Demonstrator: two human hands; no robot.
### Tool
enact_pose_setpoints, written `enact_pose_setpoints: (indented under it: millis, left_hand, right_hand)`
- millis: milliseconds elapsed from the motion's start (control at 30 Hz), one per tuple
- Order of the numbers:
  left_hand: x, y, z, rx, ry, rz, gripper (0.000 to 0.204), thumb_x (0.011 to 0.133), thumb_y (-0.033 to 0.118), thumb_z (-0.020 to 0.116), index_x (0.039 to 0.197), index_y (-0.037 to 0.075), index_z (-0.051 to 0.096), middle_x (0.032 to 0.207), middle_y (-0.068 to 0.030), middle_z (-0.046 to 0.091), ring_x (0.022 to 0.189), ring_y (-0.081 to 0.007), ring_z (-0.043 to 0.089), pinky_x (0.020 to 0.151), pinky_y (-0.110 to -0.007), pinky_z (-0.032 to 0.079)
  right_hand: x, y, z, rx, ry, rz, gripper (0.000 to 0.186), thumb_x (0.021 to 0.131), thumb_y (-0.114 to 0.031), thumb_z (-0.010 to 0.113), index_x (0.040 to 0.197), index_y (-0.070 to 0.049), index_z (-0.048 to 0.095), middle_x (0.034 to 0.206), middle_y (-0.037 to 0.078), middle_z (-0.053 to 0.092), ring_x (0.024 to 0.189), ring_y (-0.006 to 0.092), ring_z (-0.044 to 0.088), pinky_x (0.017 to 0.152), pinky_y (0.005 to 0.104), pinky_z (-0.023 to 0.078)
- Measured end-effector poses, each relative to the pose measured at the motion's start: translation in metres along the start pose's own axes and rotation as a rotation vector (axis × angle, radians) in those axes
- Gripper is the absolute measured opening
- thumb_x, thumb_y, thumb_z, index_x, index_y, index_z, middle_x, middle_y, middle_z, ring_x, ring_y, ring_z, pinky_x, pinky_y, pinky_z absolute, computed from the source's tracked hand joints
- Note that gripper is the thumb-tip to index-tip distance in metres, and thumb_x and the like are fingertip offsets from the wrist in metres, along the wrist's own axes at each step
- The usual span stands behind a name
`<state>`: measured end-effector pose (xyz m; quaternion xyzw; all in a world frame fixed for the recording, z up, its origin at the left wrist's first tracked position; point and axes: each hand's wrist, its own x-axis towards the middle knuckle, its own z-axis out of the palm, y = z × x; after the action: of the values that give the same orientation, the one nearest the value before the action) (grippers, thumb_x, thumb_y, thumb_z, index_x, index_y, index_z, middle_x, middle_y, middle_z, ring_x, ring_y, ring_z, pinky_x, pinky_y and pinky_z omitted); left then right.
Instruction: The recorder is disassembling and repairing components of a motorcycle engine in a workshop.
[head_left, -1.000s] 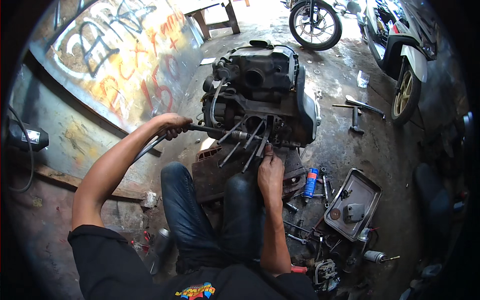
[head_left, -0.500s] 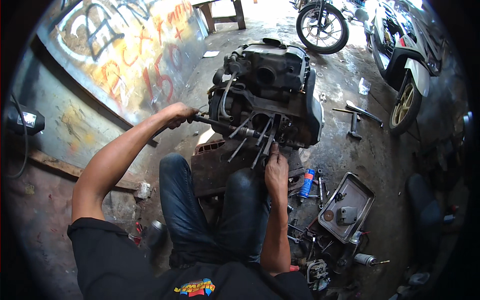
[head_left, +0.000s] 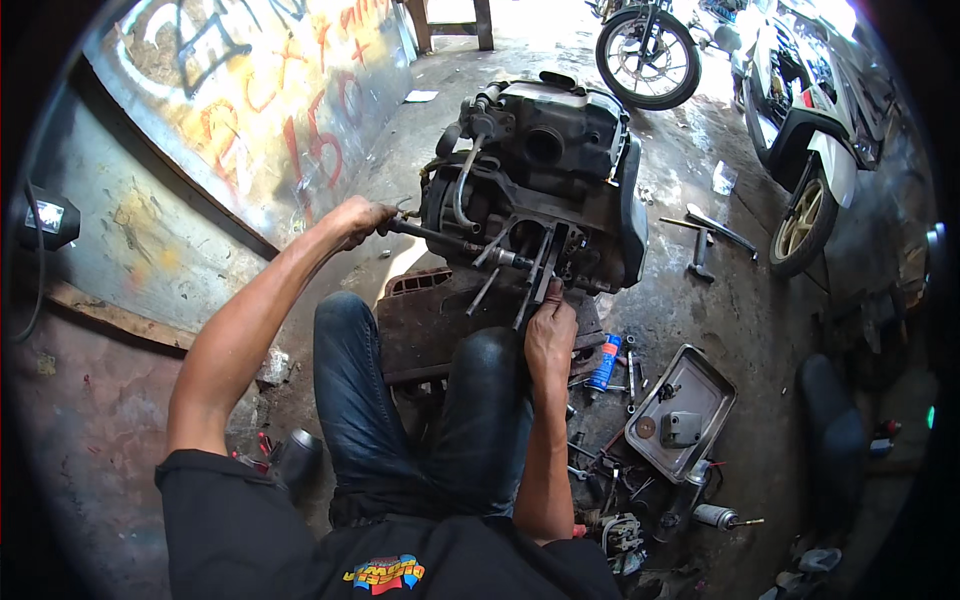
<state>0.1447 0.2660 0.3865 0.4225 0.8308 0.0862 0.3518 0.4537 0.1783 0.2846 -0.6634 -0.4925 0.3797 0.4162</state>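
Observation:
My left hand is closed around the far end of a long dark wrench bar. The bar runs rightward to a silver socket low on a greasy black engine, among several long studs sticking out toward me. My right hand grips the lower end of a flat metal bar set against the engine's lower right face, with the thumb upward. The engine rests on a low dark stand in front of my knees; what the socket sits on is hidden.
At right lie a metal tray, blue spray can, hammer, scattered wrenches and a silver can. A white scooter and a motorcycle wheel stand behind; a painted panel lines the left.
My left hand has moved upward and away from me, swinging the wrench bar's outer end. My right hand stays on the flat bar. The whole view has shifted slightly.

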Motion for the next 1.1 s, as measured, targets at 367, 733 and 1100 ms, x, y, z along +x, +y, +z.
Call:
enact_pose_setpoints:
  millis: [367, 733, 1100]
  left_hand:
    - [0.009, -0.017, 0.009, -0.043, 0.077, 0.11, 0.045, 0.097, 0.045, 0.064, 0.074, 0.006, 0.065, 0.05, 0.0042, 0.035, 0.037, -0.0106, 0.03, 0.038, -0.032, 0.02]
    - [0.023, -0.039, 0.023, -0.027, 0.244, 0.293, 0.052, 0.092, 0.051, 0.065, 0.074, 0.003, 0.075, 0.056, -0.0088, 0.056, 0.052, -0.0196, 0.055, 0.055, -0.039, 0.042]
    - [0.009, -0.038, 0.034, -0.111, 0.334, 0.324, 0.054, 0.092, 0.054, 0.062, 0.085, 0.004, 0.08, 0.067, -0.0141, 0.069, 0.069, -0.0241, 0.069, 0.069, -0.038, 0.051]
  right_hand:
    - [-0.003, -0.018, -0.007, -0.066, -0.028, 0.106, 0.061, 0.112, -0.04, 0.037, 0.097, 0.012, 0.066, 0.091, 0.041, 0.063, 0.098, 0.0599, 0.058, 0.076, 0.06, 0.044]
    - [0.0, -0.004, 0.0, -0.08, -0.007, 0.107, 0.064, 0.112, -0.041, 0.035, 0.095, 0.012, 0.066, 0.09, 0.041, 0.063, 0.099, 0.06, 0.058, 0.077, 0.06, 0.045]
    - [0.004, 0.029, 0.008, -0.286, 0.071, -0.132, 0.059, 0.111, -0.035, 0.037, 0.093, 0.014, 0.066, 0.087, 0.041, 0.063, 0.094, 0.0588, 0.061, 0.074, 0.0595, 0.046]
